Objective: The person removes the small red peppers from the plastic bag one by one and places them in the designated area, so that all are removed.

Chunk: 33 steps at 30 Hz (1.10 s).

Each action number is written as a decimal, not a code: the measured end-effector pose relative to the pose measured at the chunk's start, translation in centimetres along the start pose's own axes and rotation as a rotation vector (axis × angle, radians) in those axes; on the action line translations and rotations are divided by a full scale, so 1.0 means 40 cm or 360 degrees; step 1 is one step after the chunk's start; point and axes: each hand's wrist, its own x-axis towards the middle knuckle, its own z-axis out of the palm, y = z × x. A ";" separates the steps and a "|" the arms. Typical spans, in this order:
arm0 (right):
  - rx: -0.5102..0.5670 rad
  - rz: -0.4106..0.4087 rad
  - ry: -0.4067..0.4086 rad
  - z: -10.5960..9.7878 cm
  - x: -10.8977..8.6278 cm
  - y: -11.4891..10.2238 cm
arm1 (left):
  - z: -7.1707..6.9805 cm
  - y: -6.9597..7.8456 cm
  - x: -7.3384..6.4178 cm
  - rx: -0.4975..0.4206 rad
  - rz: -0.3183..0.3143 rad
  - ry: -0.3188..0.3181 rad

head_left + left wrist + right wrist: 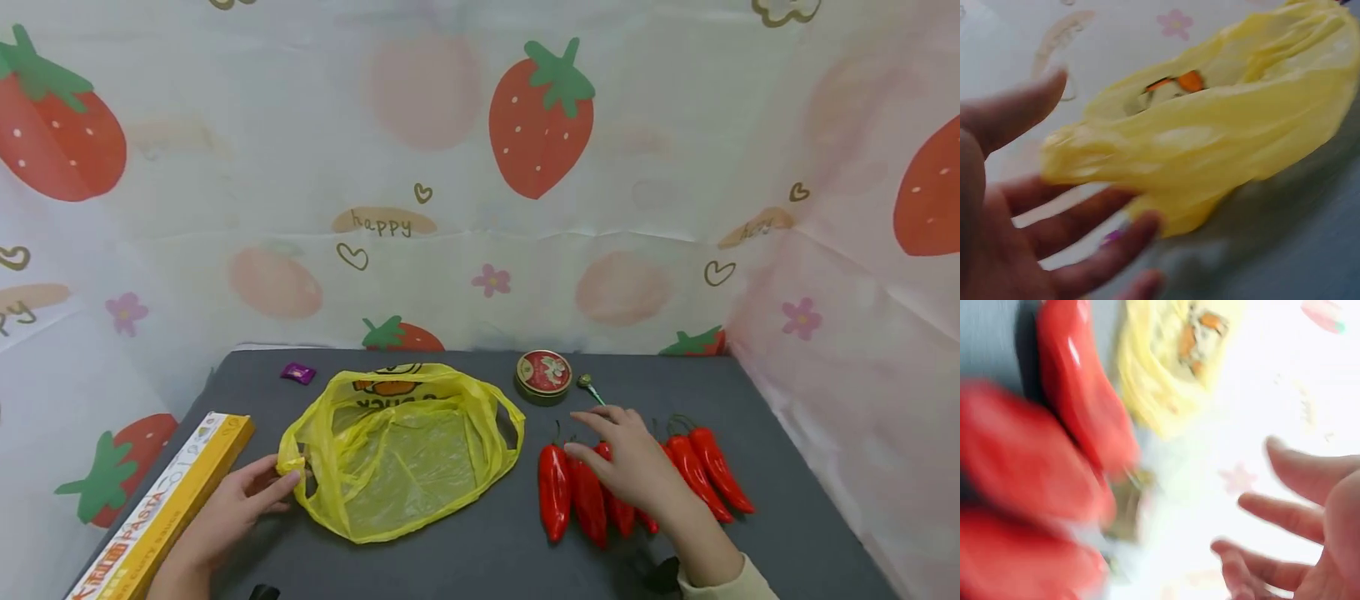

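Observation:
A yellow plastic bag (408,467) lies on the dark table with its mouth spread wide. My left hand (243,508) is at the bag's left handle; in the left wrist view its thumb stands apart and the straight fingers (1104,250) reach beside and behind the plastic. My right hand (626,454) hovers over a row of several shiny red chili peppers (554,492), fingers spread, holding nothing. It hides part of the row. In the right wrist view, blurred peppers (1072,381) lie apart from that hand (1297,531).
A long yellow and white pasta box (165,517) lies along the left edge. Behind stand a round red tin (543,373) and a thin stick with a greenish-gold head (585,382). A small purple packet (297,372) lies at the back left. Strawberry-printed cloth (465,167) surrounds the table.

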 end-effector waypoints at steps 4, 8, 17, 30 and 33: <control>0.0086 -0.0131 0.0138 -0.099 -0.009 0.042 | -0.077 0.007 -0.038 0.0292 0.0051 -0.0057; 0.0062 -0.0272 0.0288 -0.177 -0.032 0.110 | -0.138 0.025 -0.071 0.0808 0.0230 0.0222; -0.0231 -0.0284 0.0113 -0.312 -0.076 0.295 | -0.201 0.086 -0.081 0.1703 0.0964 0.0726; -0.0849 -0.0018 -0.0206 -0.244 -0.099 0.393 | -0.206 0.027 -0.067 0.2390 0.0594 0.0413; -0.0866 -0.0030 -0.0187 -0.244 -0.103 0.401 | -0.198 0.028 -0.062 0.2389 0.0585 0.0450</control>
